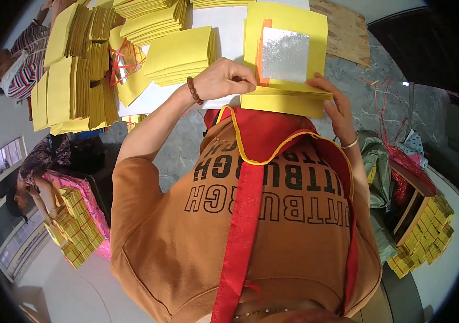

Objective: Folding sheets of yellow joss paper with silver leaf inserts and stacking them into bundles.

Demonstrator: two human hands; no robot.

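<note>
A yellow paper sheet (pixel 317 48) with a silver foil square (pixel 286 54) and an orange stripe lies at the table's near edge. Its near end is bent up into a folded flap of yellow paper (pixel 283 102) facing me. My left hand (pixel 227 79), above a beaded bracelet, is closed in a pinch at the flap's left end. At the other end, my right hand (pixel 337 105) has its fingers bent around the paper's right edge; a thin bangle circles that wrist. Whether one sheet or several are folded, I cannot tell.
Fanned yellow paper stacks (pixel 181 54) cover the white tabletop (pixel 229 37) at left and back. Red ties (pixel 124 62) lie among them. Two people sit at left, one handling yellow bundles (pixel 79 226). More bundles (pixel 426 237) are piled at right, beside a green bag (pixel 375 167).
</note>
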